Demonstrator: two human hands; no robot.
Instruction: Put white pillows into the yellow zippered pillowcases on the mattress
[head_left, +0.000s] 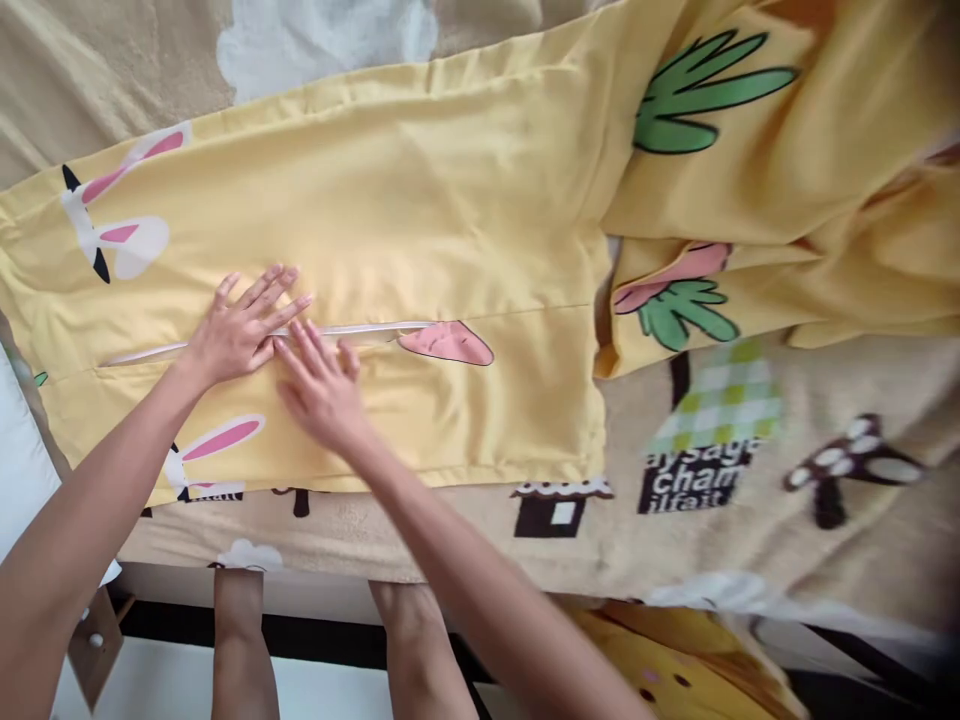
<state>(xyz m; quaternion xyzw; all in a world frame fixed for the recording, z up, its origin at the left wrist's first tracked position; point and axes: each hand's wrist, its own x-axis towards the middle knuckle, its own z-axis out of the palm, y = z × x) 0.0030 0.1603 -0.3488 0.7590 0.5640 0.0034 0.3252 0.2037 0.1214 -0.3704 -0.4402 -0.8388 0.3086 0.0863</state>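
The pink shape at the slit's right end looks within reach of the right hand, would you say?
Probably yes: neither hand covers the pink shape, the way from the right hand across the yellow cloth looks free, and the left hand is farther off.

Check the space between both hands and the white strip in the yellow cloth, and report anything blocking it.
Nothing visible stands in the way: the left hand lies across part of the white strip, and the right hand is right beside it, over the yellow cloth.
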